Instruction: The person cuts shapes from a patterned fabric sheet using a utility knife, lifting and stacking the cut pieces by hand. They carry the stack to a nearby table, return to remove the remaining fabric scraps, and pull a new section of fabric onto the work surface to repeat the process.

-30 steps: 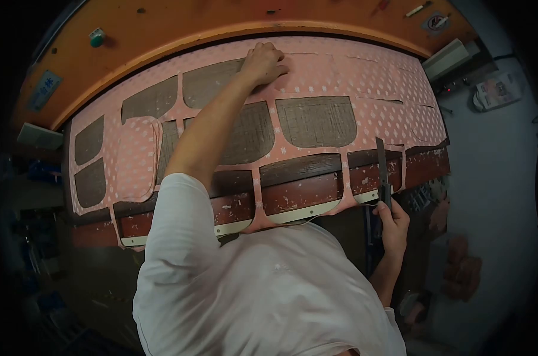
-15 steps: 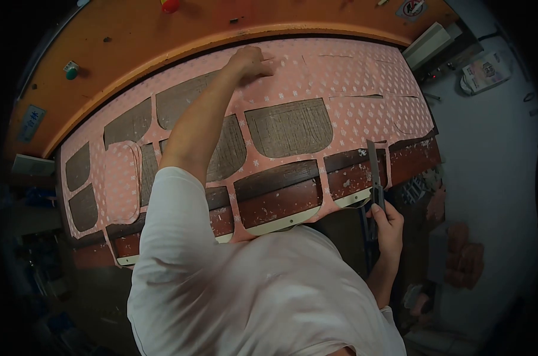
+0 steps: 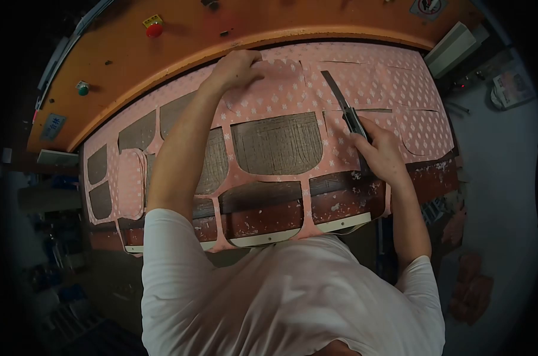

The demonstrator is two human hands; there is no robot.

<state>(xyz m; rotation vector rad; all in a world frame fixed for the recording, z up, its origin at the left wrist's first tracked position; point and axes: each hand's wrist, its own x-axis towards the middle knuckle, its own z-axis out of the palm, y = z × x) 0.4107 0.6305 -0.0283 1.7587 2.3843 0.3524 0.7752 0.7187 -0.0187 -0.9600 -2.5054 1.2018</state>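
Head camera: the pink sheet [image 3: 370,83], dotted with small pale motifs, lies across the dark board [image 3: 278,142], rows of rounded openings baring the scored surface beneath, thin slits crossing its right part; the right hand [image 3: 380,148] grasps a utility knife [image 3: 353,123], long blade over the sheet; the left hand [image 3: 237,70] curls its fingers at the far side, whether pinching cloth I cannot tell

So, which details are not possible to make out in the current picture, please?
All in the head view:
Pink sheet: the part behind the left forearm is hidden by it.
Knife: part of its handle is covered by the right hand.
Round sign: cut off by the top edge.
Yellow label: its lettering is too small.
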